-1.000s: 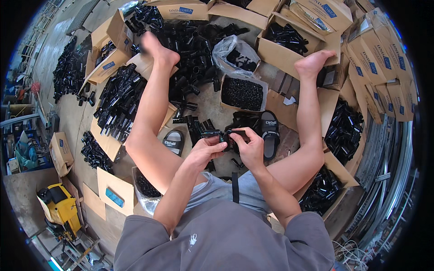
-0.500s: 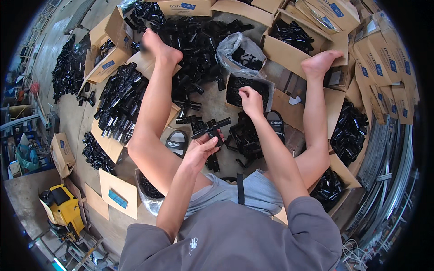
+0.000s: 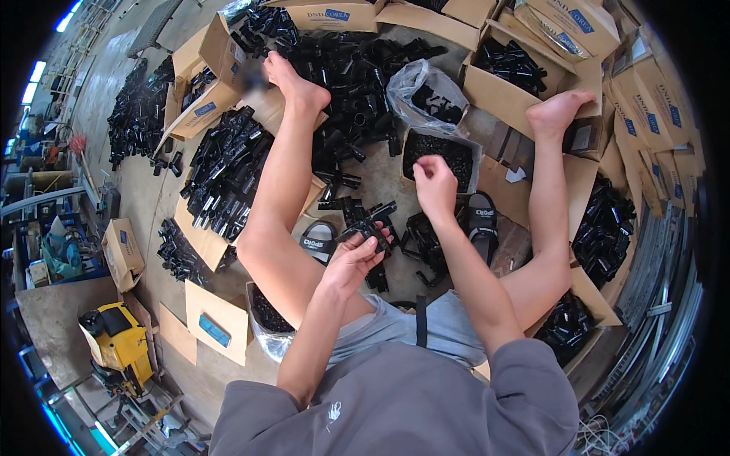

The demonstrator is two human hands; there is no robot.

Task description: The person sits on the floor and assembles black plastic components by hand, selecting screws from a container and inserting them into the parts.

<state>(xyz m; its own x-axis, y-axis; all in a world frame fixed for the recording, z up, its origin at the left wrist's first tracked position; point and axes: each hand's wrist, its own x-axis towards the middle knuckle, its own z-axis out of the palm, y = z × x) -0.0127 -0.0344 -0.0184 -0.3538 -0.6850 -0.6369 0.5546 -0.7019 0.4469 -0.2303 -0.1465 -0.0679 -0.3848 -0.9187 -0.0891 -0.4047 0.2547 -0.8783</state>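
Note:
My left hand is closed around a black tubular plastic part with short arms, held above the floor between my legs. Just beyond the near left corner of a small open carton, my right hand is raised with thumb and fingertips pinched together. Whatever the pinch holds is too small to make out. Tiny black pieces fill that carton. Below the two hands lies a loose heap of black tubular parts.
Large piles of black parts lie around my legs. Open cardboard boxes stand ahead and right. A clear plastic bag sits beyond the small carton. Sandals, a phone on cardboard, a yellow machine and metal profiles are nearby.
My right hand has come back from over the small carton, a little toward me and the left part. The part in my left hand has turned slightly. The whole view has shifted.

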